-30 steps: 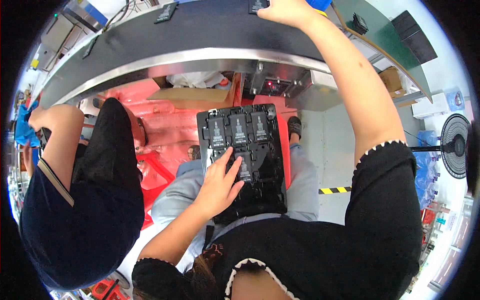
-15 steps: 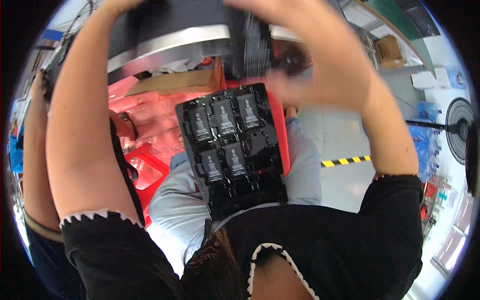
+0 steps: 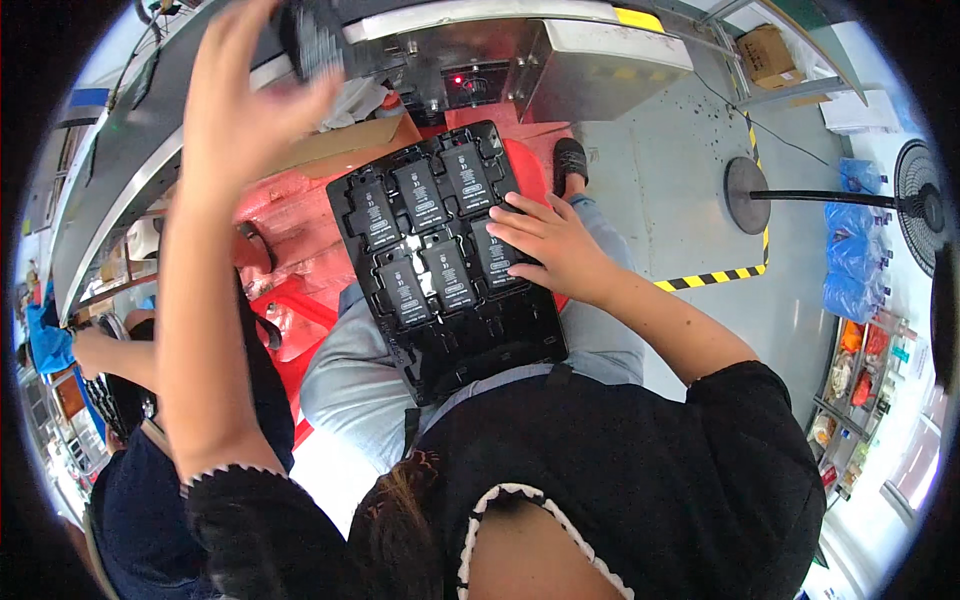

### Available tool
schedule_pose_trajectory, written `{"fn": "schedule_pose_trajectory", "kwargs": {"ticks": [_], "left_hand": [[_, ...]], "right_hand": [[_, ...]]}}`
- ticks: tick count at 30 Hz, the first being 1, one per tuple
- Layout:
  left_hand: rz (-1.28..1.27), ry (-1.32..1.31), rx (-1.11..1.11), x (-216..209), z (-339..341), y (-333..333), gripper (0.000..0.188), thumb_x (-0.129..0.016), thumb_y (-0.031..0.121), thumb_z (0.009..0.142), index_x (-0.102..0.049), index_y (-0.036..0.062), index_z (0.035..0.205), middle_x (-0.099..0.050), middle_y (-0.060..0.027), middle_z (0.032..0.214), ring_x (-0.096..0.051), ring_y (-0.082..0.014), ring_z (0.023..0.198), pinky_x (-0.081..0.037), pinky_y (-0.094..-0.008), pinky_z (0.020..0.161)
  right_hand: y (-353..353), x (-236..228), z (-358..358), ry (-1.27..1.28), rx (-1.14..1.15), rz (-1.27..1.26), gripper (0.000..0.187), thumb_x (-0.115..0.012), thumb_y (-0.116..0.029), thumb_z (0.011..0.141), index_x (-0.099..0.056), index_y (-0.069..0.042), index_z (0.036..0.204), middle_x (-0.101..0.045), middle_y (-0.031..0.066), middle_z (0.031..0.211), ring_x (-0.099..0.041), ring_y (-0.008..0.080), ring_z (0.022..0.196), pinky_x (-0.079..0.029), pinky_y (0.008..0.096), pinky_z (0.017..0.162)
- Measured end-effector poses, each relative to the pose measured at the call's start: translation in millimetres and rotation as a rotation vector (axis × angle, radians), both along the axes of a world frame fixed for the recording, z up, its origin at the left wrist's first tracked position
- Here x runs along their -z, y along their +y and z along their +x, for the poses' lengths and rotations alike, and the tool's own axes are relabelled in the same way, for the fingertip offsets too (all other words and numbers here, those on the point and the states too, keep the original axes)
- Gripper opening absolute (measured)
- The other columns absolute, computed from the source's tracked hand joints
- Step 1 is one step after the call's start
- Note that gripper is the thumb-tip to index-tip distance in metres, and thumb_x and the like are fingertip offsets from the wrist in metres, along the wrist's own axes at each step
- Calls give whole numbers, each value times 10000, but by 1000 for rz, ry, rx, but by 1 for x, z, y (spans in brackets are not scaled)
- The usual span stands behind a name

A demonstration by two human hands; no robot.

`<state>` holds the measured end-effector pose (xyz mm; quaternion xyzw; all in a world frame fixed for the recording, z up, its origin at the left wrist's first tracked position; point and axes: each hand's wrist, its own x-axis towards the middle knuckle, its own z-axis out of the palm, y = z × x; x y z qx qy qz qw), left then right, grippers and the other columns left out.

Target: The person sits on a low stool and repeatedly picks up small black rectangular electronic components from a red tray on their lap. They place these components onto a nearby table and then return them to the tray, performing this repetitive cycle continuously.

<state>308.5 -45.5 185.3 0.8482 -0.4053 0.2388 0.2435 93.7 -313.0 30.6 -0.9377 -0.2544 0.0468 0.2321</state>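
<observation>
A black moulded tray (image 3: 470, 345) rests tilted on my lap, holding several flat black batteries (image 3: 465, 180) with pale print in its pockets. My right hand (image 3: 550, 245) lies over the tray's right side, fingers spread and touching the battery (image 3: 495, 255) in the right pocket of the lower row. Raised at the upper left, my left hand (image 3: 245, 115) is blurred by motion. Between its fingers and thumb is a dark, smeared flat piece (image 3: 312, 40) that looks like another battery, close to the workbench edge.
A dark workbench (image 3: 400, 22) with a metal edge runs across the top. Under it are a cardboard box (image 3: 345, 145) and a metal housing (image 3: 610, 70). A co-worker's arm (image 3: 115, 355) shows at left. A standing fan (image 3: 915, 205) and blue plastic bags (image 3: 850, 260) are at right.
My right hand has come down from the bench onto the tray, where the right lower pocket now has a battery. My left hand has come into view with the dark piece. My view has shifted.
</observation>
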Motion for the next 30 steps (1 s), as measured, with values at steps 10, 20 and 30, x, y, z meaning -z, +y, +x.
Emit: {"fn": "schedule_pose_trajectory", "kwargs": {"ticks": [10,20,30], "left_hand": [[221,761,13,126,-287,52,917,-830,221,576,-422,30,1375,-474,-162,1257,-429,-363,1253,-246,-577,1120],[311,630,-171,158,-309,55,641,-701,174,768,-478,80,1361,-414,-77,1446,-304,-316,1402,-131,-601,1145],[-117,569,-293,179,-314,38,524,-622,115,868,-469,59,1365,-379,-204,1445,-308,-421,1376,-203,-567,1127]], "right_hand": [[9,17,-8,-144,81,37,470,-626,-90,824,-592,-215,1276,-570,1,1327,-443,275,1285,-354,505,1010],[30,30,-22,-177,252,211,420,-636,-23,805,-601,-79,1220,-596,91,1256,-460,339,1256,-351,440,1057],[47,-91,32,-423,292,468,178,-616,-34,862,-664,-11,1032,-633,109,854,-629,246,803,-497,332,721]]}}
